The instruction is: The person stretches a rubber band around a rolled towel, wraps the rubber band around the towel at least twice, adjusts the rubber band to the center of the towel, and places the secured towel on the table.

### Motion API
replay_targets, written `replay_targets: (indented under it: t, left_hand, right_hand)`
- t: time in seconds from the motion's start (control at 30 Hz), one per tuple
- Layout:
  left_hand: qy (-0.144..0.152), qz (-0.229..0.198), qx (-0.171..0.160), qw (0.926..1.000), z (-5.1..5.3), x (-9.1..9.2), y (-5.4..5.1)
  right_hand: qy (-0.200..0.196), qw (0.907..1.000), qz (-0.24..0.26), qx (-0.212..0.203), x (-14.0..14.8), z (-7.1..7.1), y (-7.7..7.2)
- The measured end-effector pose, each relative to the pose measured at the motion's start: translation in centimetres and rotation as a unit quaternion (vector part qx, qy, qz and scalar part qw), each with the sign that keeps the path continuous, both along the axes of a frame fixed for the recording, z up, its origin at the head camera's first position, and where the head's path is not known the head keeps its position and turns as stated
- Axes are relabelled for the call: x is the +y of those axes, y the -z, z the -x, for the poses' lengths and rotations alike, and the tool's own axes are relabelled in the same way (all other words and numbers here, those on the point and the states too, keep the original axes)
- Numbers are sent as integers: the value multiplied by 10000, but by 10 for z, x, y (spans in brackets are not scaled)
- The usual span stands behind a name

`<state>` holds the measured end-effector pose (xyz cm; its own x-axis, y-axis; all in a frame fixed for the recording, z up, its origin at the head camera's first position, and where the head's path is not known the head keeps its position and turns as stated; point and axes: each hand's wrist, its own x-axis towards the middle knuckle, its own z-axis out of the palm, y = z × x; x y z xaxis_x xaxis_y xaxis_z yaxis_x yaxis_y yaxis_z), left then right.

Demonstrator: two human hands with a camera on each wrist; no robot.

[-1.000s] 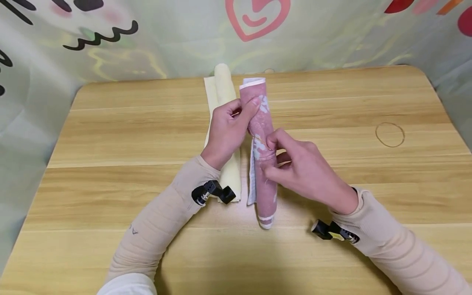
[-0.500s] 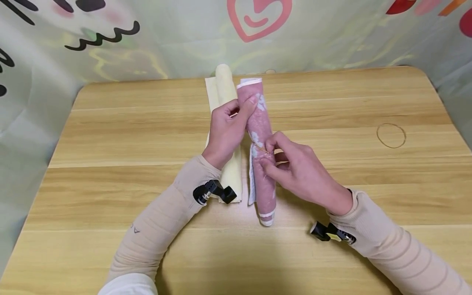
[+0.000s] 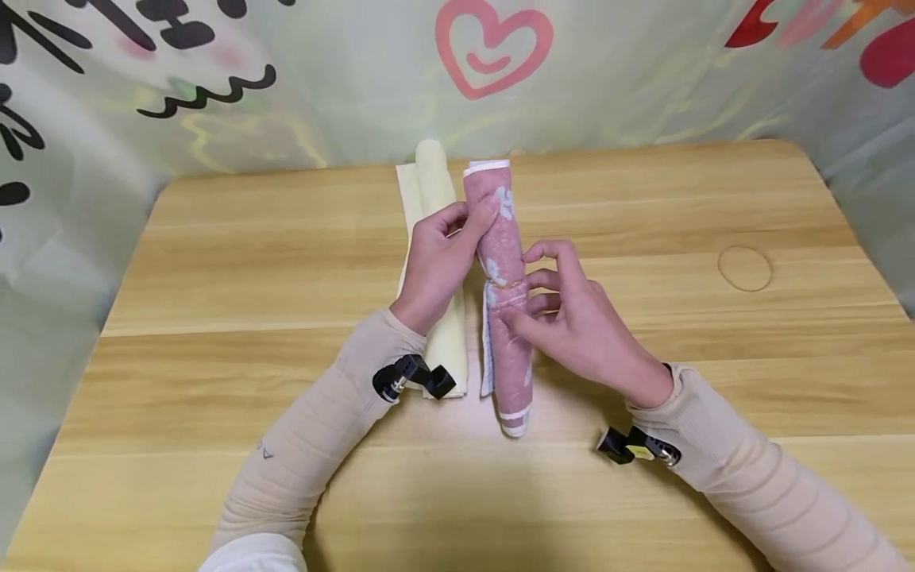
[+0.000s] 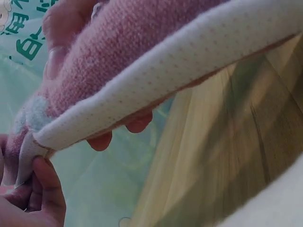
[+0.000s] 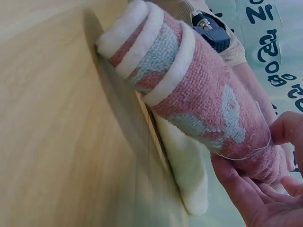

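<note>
Nearest, beige sleeves (image 3: 300, 445) are seen reaching in over a wood-grain table (image 3: 214, 381), and a small black camera (image 3: 639, 446) is worn on each wrist. A rolled pink towel (image 3: 513, 365) with white stripes and pale-blue patches is positioned near the middle of the table, its length pointing away; whether its near end is touching the wood cannot be told. About its midpoint it is held between the thumb and bent fingers of the right hand (image 3: 582, 326), and there it is cinched by a rubber band (image 3: 506, 284). Farther up, the roll is gripped by the left hand (image 3: 438, 254), the thumb laid over its front. A partly rolled cream towel (image 3: 449, 342) is set just to the left, partly covered by that hand. Well to the right, a loose rubber ring (image 3: 744, 291) is laid flat. Beyond, a pale backdrop (image 3: 357, 95) is printed with a pink heart (image 3: 546, 36).
</note>
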<state>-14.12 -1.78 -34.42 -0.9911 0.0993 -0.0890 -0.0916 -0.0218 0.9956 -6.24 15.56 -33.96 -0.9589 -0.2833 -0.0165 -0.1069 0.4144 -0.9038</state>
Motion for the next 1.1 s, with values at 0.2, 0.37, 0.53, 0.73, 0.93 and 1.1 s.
replay_targets:
  t: [0.2, 0.37, 0.53, 0.73, 0.93, 1.1]
  left_hand:
    - [332, -148, -53, 9993, -2, 1, 2]
    - [888, -120, -89, 9959, -3, -1, 3]
    - [1588, 226, -19, 9870, -3, 0, -2]
    - [1855, 553, 1, 9811, 3, 6, -4]
    - [1801, 845, 9, 9800, 14, 13, -4]
    - [1800, 1282, 31, 9753, 26, 21, -2]
  right_hand:
    - [114, 9999, 30, -22, 5, 3, 0]
    - [234, 9997, 90, 13, 9, 7, 1]
    - [402, 9985, 113, 353, 17, 15, 1]
    - [474, 9961, -115, 736, 26, 25, 3]
    - [577, 9954, -256, 724, 33, 35, 6]
    - [719, 9958, -296, 482, 38, 46, 9]
